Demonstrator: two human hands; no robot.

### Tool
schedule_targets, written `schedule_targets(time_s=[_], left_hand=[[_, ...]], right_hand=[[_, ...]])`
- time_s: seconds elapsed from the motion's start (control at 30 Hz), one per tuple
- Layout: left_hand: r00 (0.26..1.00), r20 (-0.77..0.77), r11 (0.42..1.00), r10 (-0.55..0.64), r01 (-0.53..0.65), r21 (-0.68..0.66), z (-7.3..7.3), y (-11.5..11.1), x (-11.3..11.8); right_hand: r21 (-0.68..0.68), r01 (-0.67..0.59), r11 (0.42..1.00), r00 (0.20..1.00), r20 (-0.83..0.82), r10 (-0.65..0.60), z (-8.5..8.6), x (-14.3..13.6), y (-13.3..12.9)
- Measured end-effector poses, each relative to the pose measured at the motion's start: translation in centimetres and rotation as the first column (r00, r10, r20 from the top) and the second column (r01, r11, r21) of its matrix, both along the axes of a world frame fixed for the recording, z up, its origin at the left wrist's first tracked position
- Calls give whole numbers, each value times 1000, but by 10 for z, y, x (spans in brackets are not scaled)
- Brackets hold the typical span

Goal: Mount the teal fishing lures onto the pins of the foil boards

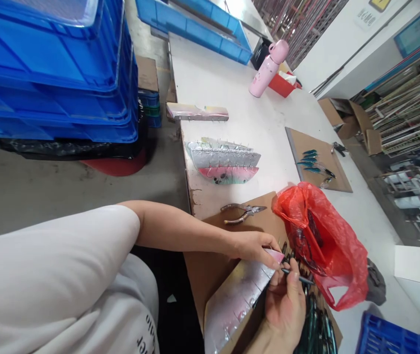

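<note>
A long foil-covered block (235,300), silvery with pink and yellow tints and a row of thin wire-like pins along its edge, lies slanted before me. My left hand (256,248) is closed over its pink far end, fingertips close to those of the other hand. Between the thumb and fingers of my right hand (285,305) is a slim dark stick-like piece (298,278), its tip pointing right. Several dark green, glossy slender pieces (316,324) lie beside that hand. What the left fingertips press on is partly hidden.
Pliers (243,212) rest on cardboard (217,280). Beyond are a red plastic bag (328,241), more foil-covered blocks (228,157), a board (320,160) with blue slender pieces, a pink bottle (269,69) and a blue tray (195,29). Blue crates (55,73) are stacked left; another crate (390,334) sits lower right.
</note>
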State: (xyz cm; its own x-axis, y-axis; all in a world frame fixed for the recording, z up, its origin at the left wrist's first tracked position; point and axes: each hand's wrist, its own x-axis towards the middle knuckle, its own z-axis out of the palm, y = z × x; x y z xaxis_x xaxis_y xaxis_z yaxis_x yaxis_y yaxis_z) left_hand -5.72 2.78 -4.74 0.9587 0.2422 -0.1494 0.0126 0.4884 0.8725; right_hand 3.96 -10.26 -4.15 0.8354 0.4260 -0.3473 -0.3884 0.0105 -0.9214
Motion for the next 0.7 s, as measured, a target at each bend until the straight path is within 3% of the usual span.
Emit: schedule_targets(time_s=[0.2,0.33,0.7], left_hand=[[996,91,999,-25,28,-34,-6,-2,1],[998,61,1000,-7,8,-11,-6,-2,1],[996,84,996,27,-19,-92,-4,-3,-2]], right_hand=[[-21,-34,999,986,165,37,4,-3,-3],[-103,53,993,930,368,-12,7,-8,-2],[-147,89,985,916,401,-23,4,-18,5]])
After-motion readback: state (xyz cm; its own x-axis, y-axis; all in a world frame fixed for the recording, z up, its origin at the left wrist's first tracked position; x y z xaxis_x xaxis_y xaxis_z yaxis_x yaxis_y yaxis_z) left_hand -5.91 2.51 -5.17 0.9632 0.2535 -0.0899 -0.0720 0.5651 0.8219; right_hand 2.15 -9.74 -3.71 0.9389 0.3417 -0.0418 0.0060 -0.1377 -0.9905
